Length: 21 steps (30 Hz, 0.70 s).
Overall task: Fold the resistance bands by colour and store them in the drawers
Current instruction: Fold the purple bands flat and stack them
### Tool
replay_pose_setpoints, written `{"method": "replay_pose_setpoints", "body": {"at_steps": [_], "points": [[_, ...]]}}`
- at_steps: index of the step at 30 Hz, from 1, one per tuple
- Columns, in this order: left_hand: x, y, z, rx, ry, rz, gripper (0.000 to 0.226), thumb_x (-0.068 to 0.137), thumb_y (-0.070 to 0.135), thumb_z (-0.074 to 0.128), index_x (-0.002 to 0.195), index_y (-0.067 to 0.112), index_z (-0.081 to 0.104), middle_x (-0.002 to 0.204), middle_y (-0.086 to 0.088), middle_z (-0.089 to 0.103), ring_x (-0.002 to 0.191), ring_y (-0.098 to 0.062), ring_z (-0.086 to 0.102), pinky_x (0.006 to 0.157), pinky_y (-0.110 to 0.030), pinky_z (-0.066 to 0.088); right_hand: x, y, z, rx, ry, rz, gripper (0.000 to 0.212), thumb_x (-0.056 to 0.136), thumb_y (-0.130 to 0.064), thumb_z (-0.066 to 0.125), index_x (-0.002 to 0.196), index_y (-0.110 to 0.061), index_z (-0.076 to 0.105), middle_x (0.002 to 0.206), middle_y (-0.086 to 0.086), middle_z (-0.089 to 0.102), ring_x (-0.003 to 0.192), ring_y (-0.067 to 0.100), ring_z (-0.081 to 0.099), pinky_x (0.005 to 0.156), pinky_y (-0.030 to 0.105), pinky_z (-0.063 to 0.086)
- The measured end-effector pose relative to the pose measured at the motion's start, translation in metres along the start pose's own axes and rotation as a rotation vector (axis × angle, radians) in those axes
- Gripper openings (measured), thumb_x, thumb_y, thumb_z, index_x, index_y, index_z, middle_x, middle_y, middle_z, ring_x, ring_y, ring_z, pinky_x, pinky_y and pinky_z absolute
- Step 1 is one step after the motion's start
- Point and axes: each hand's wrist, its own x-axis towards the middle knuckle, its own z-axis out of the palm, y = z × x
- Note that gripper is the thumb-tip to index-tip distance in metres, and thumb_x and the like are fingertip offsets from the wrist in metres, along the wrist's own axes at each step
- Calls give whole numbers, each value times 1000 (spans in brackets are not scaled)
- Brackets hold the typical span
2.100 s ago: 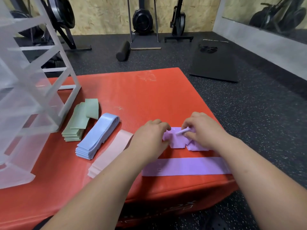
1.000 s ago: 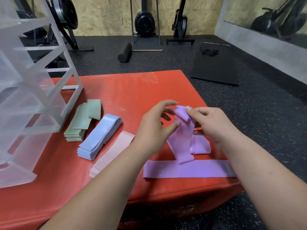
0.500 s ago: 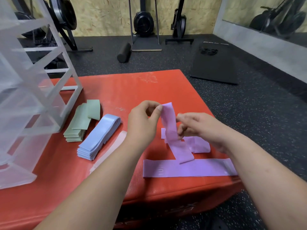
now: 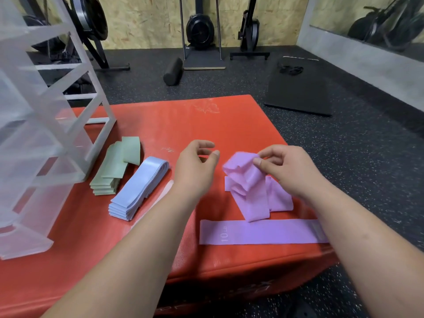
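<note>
Left grip (image 4: pixel 195 171) released, empty | right grip (image 4: pixel 289 171) pinches crumpled purple band (image 4: pixel 250 188), hanging

A red padded box (image 4: pixel 206 125) with a grained, faintly shiny vinyl-like skin carries resistance bands of differing finish. On it, a crumpled purple band (image 4: pixel 250 187) looks soft and matt, wrinkling like thin cloth. A flat purple band (image 4: pixel 263 232) at the box's near edge is smooth and matt, with pale print. The blue stack (image 4: pixel 140 187) shows a satin sheen and the green stack (image 4: pixel 112 171) is dull. At the box's left end stands a drawer unit (image 4: pixel 46 134) of frosted translucent plastic. Beyond the box, speckled rubber flooring (image 4: pixel 367 168) looks rough, and the far wall (image 4: pixel 149 21) is raw chipboard.
</note>
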Motion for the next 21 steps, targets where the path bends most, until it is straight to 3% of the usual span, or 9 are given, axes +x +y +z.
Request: {"method": "replay_pose_setpoints", "body": {"at_steps": [2, 5, 7, 10, 12, 14, 18, 21], "points": [[-2, 2, 2, 36, -58, 42, 15, 98, 23, 71, 113, 25, 73, 100, 13, 74, 73, 5, 61, 72, -18, 49, 1, 1, -4, -96, 8, -34, 7, 97, -29, 74, 92, -28, 80, 83, -14, 79, 83, 11, 74, 79, 34, 58], [-7, 7, 5, 70, -146, 118, 16, 99, 24, 71, 115, 25, 75, 104, 18, 75, 85, 7, 64, 70, -6, 43, 1, 1, -6, -135, 87, -38, 8, 94, -30, 77, 88, -33, 81, 86, -19, 77, 83, 6, 71, 73, 31, 55], [-8, 8, 7, 110, -197, 174, 22, 99, 28, 72, 121, 28, 74, 110, 19, 75, 94, 4, 67, 73, -11, 45, 3, 0, -7, -71, 106, -34, 3, 92, -30, 79, 92, -30, 82, 88, -11, 78, 84, 13, 71, 75, 34, 57], [-10, 10, 10, 128, -252, 241, 26, 99, 33, 72, 124, 30, 74, 116, 20, 74, 102, -2, 69, 77, -30, 55, 2, -7, -8, 40, 57, -52, 5, 94, -29, 78, 96, -27, 82, 88, -1, 78, 78, 10, 65, 73, 30, 53], [-12, 11, 10, 107, -276, 258, 18, 99, 33, 73, 116, 28, 77, 106, 19, 77, 98, -4, 71, 77, -39, 59, -1, -14, -7, 84, 12, -63, 7, 95, -30, 77, 98, -27, 83, 90, 2, 78, 78, 11, 63, 73, 36, 55], [-13, 12, 10, 76, -277, 255, 10, 100, 27, 73, 107, 26, 79, 95, 17, 78, 91, -5, 73, 77, -38, 60, -4, -19, -5, 114, -27, -68, 8, 95, -31, 76, 99, -28, 84, 92, 4, 78, 80, 20, 64, 79, 45, 58], [-11, 11, 8, 42, -254, 247, 7, 99, 20, 74, 103, 21, 79, 90, 13, 78, 83, -4, 73, 73, -24, 54, -4, -19, -2, 106, -12, -71, 6, 94, -30, 78, 96, -27, 83, 86, 4, 77, 73, 11, 59, 71, 32, 51], [-10, 12, 7, 18, -247, 243, 7, 97, 16, 75, 102, 20, 80, 88, 11, 78, 78, -2, 69, 71, -19, 50, -2, -13, -1, 25, 30, -68, 7, 89, -31, 83, 94, -27, 79, 90, -1, 76, 80, 17, 68, 78, 36, 56]]}}
